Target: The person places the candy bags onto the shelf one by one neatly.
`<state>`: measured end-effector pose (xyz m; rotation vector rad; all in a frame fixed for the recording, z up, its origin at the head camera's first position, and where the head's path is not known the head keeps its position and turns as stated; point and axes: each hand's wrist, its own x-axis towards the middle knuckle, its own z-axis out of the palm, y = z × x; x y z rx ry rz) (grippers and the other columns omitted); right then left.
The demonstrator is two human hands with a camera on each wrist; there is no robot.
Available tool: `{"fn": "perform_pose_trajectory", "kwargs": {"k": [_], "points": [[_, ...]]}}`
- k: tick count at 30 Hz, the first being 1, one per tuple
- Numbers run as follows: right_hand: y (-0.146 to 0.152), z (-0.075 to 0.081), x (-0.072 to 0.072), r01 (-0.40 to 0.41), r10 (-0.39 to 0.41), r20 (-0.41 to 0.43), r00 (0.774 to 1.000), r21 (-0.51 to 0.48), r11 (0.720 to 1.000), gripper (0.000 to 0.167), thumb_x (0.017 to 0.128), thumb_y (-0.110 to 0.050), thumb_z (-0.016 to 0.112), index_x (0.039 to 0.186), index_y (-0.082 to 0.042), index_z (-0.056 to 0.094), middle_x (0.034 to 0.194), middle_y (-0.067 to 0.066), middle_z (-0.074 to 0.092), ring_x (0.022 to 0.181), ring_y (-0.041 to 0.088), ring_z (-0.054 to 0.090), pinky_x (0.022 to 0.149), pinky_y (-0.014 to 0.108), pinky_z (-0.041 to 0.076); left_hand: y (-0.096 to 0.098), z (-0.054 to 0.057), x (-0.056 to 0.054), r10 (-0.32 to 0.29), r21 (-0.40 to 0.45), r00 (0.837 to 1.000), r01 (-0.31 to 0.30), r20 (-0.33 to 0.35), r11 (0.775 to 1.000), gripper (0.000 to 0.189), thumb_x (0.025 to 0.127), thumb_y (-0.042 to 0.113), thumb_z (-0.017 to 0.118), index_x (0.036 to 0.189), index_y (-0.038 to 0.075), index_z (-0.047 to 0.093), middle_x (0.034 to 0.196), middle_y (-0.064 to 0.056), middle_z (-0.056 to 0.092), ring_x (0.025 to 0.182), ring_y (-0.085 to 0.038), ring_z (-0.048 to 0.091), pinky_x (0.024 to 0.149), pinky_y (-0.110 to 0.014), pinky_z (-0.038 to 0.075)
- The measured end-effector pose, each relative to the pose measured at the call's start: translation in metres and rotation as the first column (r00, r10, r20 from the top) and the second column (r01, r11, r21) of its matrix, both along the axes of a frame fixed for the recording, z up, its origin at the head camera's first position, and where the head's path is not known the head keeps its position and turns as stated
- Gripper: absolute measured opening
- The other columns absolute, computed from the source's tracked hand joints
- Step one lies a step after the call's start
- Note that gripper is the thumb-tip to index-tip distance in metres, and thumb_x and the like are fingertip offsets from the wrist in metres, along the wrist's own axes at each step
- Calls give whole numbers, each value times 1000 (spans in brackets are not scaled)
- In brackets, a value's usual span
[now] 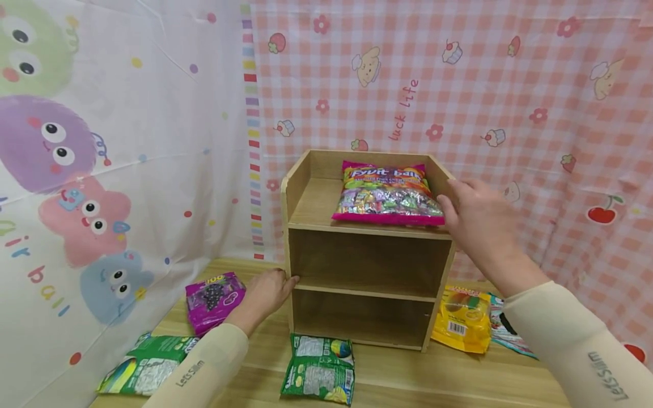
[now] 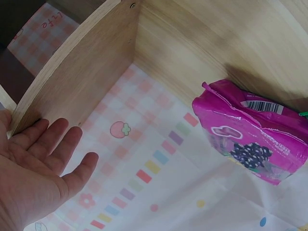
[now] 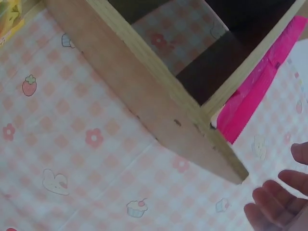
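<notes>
A pink-and-white checked cloth (image 1: 474, 102) hung across the far side and right, printed with cupcakes (image 1: 452, 53), strawberries (image 1: 277, 44), flowers (image 1: 321, 24) and lettering (image 1: 404, 110) reading "luck life". On the left, a creased white cloth (image 1: 168, 119) bore dots (image 1: 136, 62) and cartoon creatures (image 1: 30, 136). Coloured blocks (image 1: 253, 144) striped the far left corner. A wood-grain tabletop (image 1: 408, 379) lay below.

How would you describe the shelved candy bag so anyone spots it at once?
Start with the wooden shelf unit in front of the pink checked cloth. On its top, toward the right, lies a wide pink-edged candy bag. It alone is up on the unit; the other bags are on the table.
</notes>
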<state>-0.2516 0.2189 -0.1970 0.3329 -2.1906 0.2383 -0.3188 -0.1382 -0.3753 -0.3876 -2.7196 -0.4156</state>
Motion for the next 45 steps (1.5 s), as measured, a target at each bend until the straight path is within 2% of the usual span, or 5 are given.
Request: {"fn": "perform_pose_trajectory", "kwargs": {"k": [7,15,29,36,45], "points": [[17,-1,1,59,-60,-11,998,-53,997,52,93,-26,68,132,7,56,126,31,57,110,49,53,86,64,46,0,0,-1,0,-2,1000,0,-15,1000,47,101,35,55,60,12,49,59,-1,46,54,-22,49,57,-45,47],[32,-9,1,95,-76,234,969,-68,993,76,93,-48,64,142,6,43,130,35,51,113,52,48,86,68,42,0,0,0,8,-1,1000,-8,-11,1000,48,101,36,55,60,12,48,57,-2,45,53,-22,49,56,-45,46],[46,-33,-11,162,-97,530,842,-79,984,103,87,-76,47,150,4,32,138,39,42,118,59,43,85,70,42,0,1,1,2,-2,1000,-2,4,1000,47,101,36,55,62,11,50,58,-2,46,54,-21,49,56,-43,46],[50,-51,-16,150,-51,654,755,-97,984,109,84,-80,46,153,3,27,136,40,44,115,58,47,84,68,44,0,1,1,0,-5,1000,0,-4,1000,47,101,35,55,61,11,49,58,-2,46,53,-22,49,55,-44,46],[49,-79,-21,131,-47,684,728,-71,989,105,83,-79,51,145,6,38,119,34,59,96,48,60,78,61,48,0,1,1,-3,-3,1000,3,-13,1000,47,101,35,55,60,11,49,57,-2,45,53,-22,48,54,-44,46]]}}
